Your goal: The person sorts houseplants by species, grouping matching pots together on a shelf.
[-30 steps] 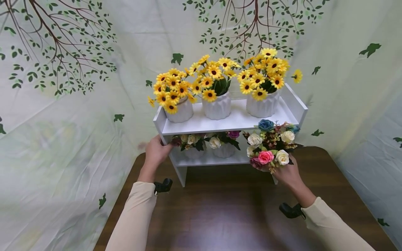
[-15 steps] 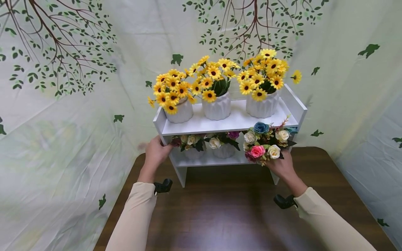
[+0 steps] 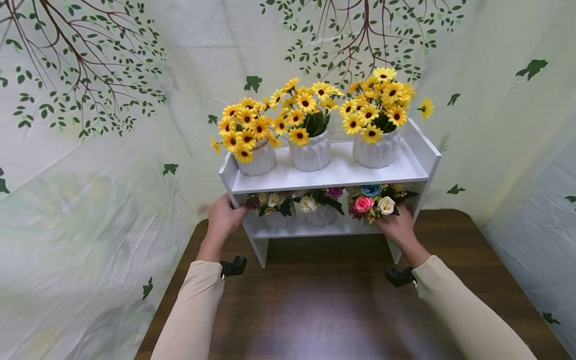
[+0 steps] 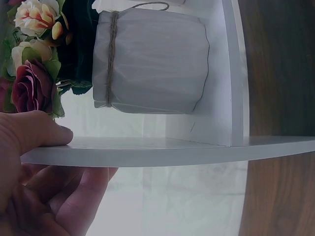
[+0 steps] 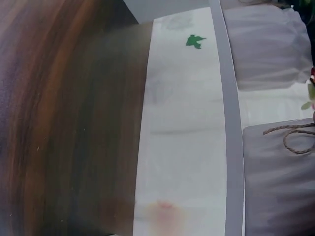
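My left hand (image 3: 225, 217) grips the left side panel of a white two-tier shelf (image 3: 333, 176); in the left wrist view the thumb (image 4: 44, 132) lies inside the panel and the fingers curl outside it. My right hand (image 3: 398, 227) holds a potted rose arrangement (image 3: 375, 204) at the right end of the lower tier, under the upper board. Its roses are pink, white and blue. In the right wrist view its white pot (image 5: 278, 182) with a twine bow stands close over the tier's edge; the right hand is mostly out of that view.
Two more rose pots (image 3: 320, 216) stand on the lower tier, the leftmost pot (image 4: 152, 64) tied with twine. Three white pots of yellow daisies (image 3: 310, 152) line the upper tier. The shelf stands on a dark wooden table (image 3: 306, 305), before a leaf-printed cloth (image 3: 202, 90).
My right hand has moved the potted roses left and inward, from in front of the shelf into the lower tier's right end. The left hand stays on the side panel.
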The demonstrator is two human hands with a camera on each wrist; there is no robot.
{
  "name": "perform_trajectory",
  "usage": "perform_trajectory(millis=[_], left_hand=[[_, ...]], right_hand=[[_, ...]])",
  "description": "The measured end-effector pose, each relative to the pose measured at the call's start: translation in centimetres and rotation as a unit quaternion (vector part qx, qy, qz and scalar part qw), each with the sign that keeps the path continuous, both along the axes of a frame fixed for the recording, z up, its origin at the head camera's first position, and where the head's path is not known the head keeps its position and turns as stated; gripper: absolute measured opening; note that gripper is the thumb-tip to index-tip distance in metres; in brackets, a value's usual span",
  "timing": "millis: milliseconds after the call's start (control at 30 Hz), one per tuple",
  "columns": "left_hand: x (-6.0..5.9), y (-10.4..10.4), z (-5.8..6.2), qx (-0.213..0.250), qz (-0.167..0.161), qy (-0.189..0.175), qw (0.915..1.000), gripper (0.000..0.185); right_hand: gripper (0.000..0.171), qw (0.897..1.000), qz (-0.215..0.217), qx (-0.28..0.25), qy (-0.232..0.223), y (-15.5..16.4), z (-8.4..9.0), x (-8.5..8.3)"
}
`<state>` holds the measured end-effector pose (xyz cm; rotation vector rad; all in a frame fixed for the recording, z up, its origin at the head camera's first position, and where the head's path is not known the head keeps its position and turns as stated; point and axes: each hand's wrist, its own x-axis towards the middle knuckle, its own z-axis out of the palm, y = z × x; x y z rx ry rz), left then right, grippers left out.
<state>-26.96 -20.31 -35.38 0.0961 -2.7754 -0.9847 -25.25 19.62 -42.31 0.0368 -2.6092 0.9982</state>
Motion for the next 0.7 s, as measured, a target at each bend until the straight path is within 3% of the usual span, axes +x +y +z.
perform_trajectory(millis=[200, 400, 533, 600, 633, 700], left_hand=[[-0.1, 0.1, 0.0, -0.003, -0.007, -0.005, 1.0000, 0.044], [0.0, -0.3, -0.4, 0.039, -0.017, -0.010, 0.9990, 0.047], [1.0, -0.6, -1.1, 0.045, -0.013, -0.025, 0.9986, 0.057], [2.2, -0.7, -1.5, 0.039, 0.004, -0.034, 0.9986, 0.067], [2.9, -0.6, -1.9, 0.042, 0.021, -0.030, 0.9984, 0.070], [4.6, -0.4, -2.7, 0.055, 0.064, 0.019, 0.9962, 0.072]], right_hand=[[0.050, 0.996, -0.004, -0.039, -0.078, 0.1, 0.3, -0.6], [0.071, 0.990, 0.023, -0.072, -0.119, 0.5, 0.4, -0.4], [0.087, 0.985, 0.035, -0.120, -0.120, 0.7, 0.0, 2.0], [0.084, 0.988, 0.025, -0.122, -0.093, 1.0, -0.6, 3.8], [0.079, 0.990, 0.015, -0.120, -0.072, 1.2, -0.9, 4.8], [0.063, 0.995, -0.001, -0.101, -0.022, 1.6, -1.9, 6.6]])
